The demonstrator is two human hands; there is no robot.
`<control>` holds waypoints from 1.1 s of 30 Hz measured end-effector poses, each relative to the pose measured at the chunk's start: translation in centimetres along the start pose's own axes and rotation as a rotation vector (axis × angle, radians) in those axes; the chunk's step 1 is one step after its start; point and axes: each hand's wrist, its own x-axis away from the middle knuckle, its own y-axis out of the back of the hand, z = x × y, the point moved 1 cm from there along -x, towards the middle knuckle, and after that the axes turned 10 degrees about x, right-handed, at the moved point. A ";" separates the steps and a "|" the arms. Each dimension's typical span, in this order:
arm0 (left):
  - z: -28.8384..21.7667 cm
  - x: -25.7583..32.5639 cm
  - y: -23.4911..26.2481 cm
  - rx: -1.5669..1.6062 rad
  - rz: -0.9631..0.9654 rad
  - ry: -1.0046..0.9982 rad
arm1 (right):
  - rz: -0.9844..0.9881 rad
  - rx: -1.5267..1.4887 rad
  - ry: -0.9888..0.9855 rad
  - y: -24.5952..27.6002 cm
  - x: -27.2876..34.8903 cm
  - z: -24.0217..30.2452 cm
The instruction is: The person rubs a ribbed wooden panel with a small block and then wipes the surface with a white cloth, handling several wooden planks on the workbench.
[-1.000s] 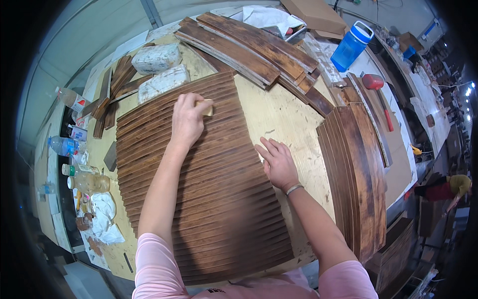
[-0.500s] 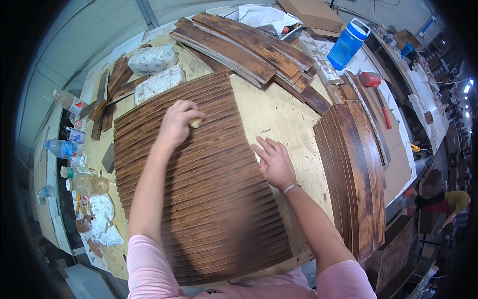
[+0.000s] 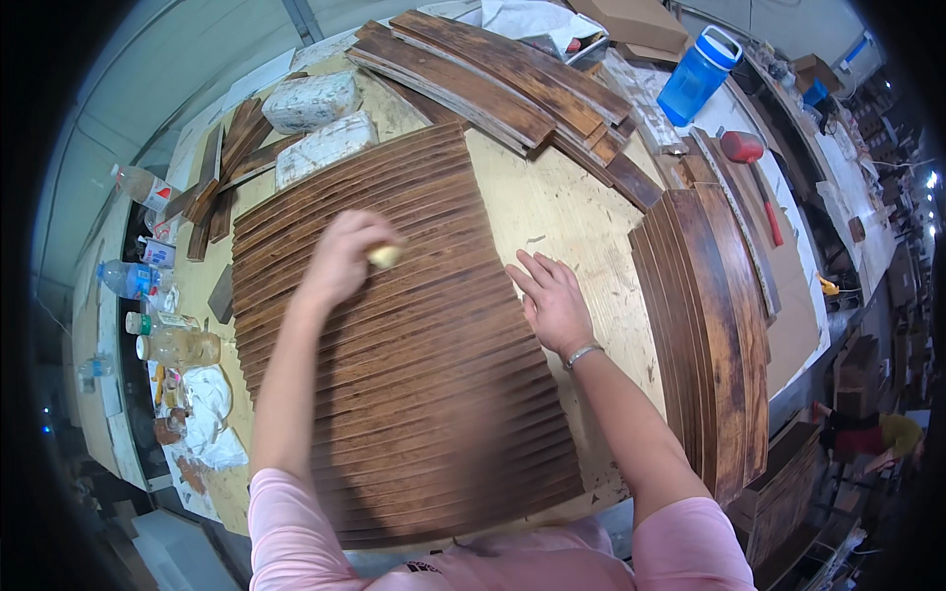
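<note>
There are two hands (image 3: 556, 307), two white blocks (image 3: 326, 149), one mallet (image 3: 741, 147).

Wooden strips (image 3: 414, 325) are lying beneath the gripping left hand (image 3: 345, 258), planks (image 3: 463, 94) beyond it and a red mallet (image 3: 741, 147) to its right, showing a woodworking workshop.

Brown slats (image 3: 419, 335) on pale tabletop (image 3: 552, 207)

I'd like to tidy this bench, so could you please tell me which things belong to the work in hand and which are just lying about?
In use:
small yellowish pad, in the left hand
brown wooden strips beneath it, right hand alongside

Apparently lying about:
red mallet
blue handled bottle
crumpled white cloth or paper at left
</note>
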 end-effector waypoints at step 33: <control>-11.8 3.2 -9.0 -0.046 -0.103 -0.173 | -0.043 0.003 0.018 -0.3 0.2 0.0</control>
